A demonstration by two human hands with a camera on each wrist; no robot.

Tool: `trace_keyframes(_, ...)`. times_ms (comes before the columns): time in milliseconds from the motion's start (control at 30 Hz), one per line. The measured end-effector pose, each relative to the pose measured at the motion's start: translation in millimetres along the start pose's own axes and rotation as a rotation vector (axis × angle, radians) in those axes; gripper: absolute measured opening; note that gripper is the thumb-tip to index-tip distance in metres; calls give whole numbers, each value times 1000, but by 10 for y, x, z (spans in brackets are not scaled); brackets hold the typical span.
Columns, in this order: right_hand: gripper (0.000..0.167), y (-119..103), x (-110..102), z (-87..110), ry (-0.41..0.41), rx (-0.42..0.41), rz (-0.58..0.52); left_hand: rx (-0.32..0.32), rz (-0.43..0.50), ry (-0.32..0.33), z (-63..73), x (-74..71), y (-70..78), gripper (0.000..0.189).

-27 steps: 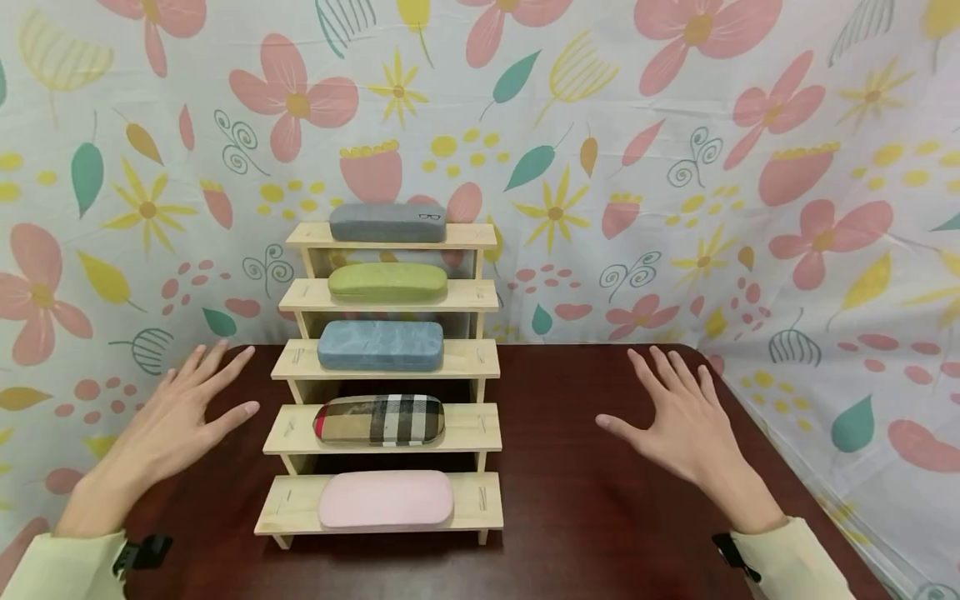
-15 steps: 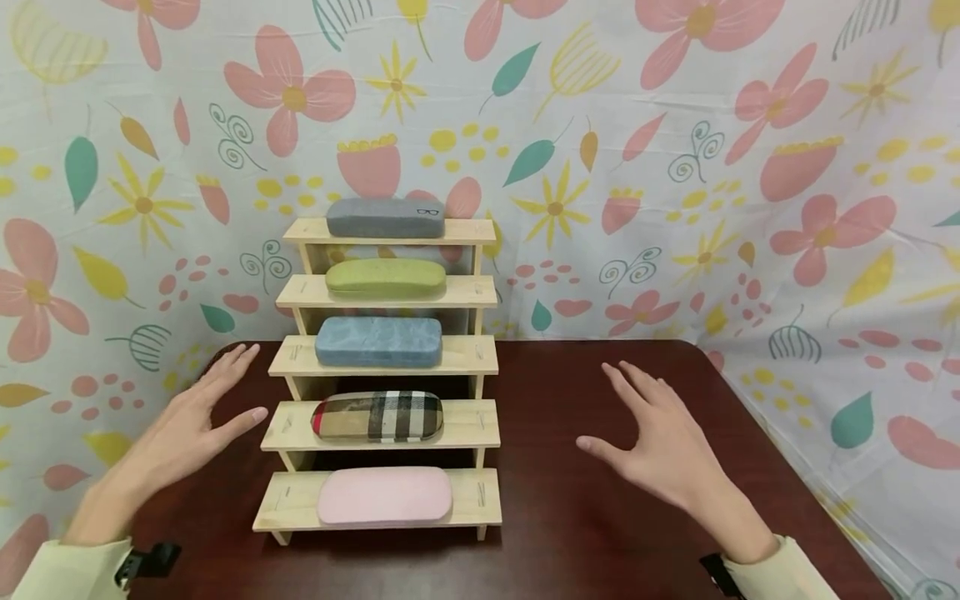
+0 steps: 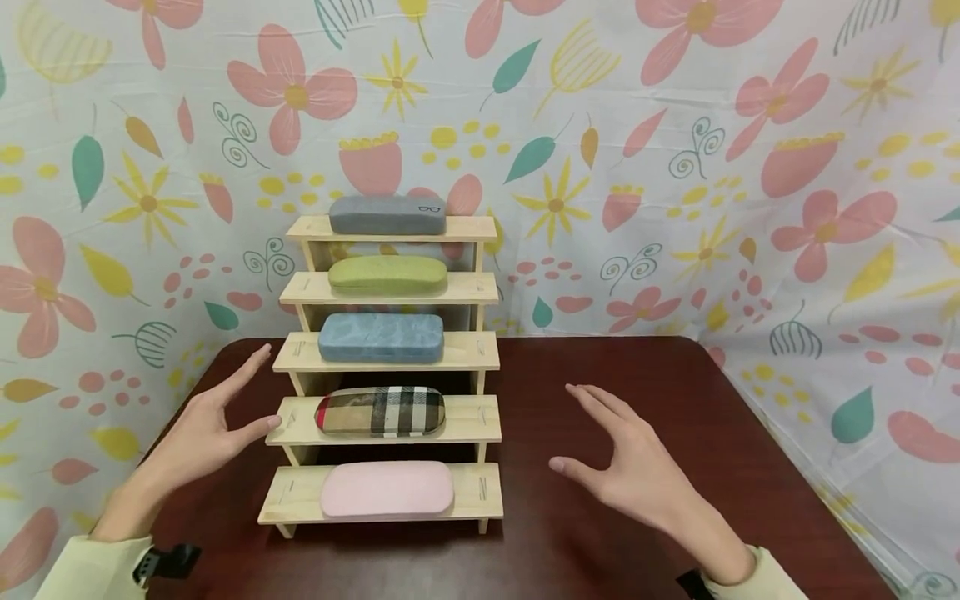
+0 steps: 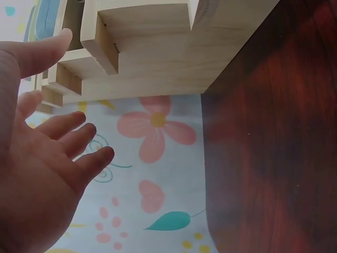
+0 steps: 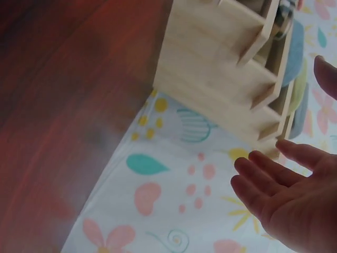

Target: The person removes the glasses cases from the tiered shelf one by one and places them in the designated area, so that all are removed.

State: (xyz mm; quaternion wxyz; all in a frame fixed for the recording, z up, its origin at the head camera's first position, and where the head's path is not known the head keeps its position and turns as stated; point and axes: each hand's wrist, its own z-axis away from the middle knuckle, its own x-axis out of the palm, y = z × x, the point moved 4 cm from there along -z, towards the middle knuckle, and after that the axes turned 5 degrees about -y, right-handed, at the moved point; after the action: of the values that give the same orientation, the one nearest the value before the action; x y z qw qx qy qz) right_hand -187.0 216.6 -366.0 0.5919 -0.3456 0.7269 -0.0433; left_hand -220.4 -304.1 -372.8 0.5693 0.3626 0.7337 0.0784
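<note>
Head view: the rack (image 3: 474, 352) stands on the desk (image 3: 585, 533), carrying five cases (image 3: 381, 337). The left hand (image 3: 202, 433), empty, thumb wide, is near its 8 o'clock side; the right hand (image 3: 641, 475), likewise empty and wide, farther off at 4 o'clock. Evenly matched contact would probably steady it; tilting could slide the cases.

five-step wooden stand (image 3: 465, 421), just upright on the worktop (image 3: 600, 542), grey case (image 3: 386, 217) up top, green case (image 3: 386, 277), blue case (image 3: 381, 338), plaid case (image 3: 381, 412), pink case (image 3: 386, 490) lowest
</note>
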Motion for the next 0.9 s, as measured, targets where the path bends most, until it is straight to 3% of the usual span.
trace_keyframes(233, 80, -175, 100, 24, 7, -67, -67, 16, 112, -46, -6, 58, -16, 106)
trace_keyframes(467, 79, -271, 211, 11, 25, -139, -83, 25, 156, -58, -10, 69, -54, 109)
trace_keyframes(900, 66, -456, 451, -3, 5, -220, -215, 102, 340, -76, -57, 108, -109, 87)
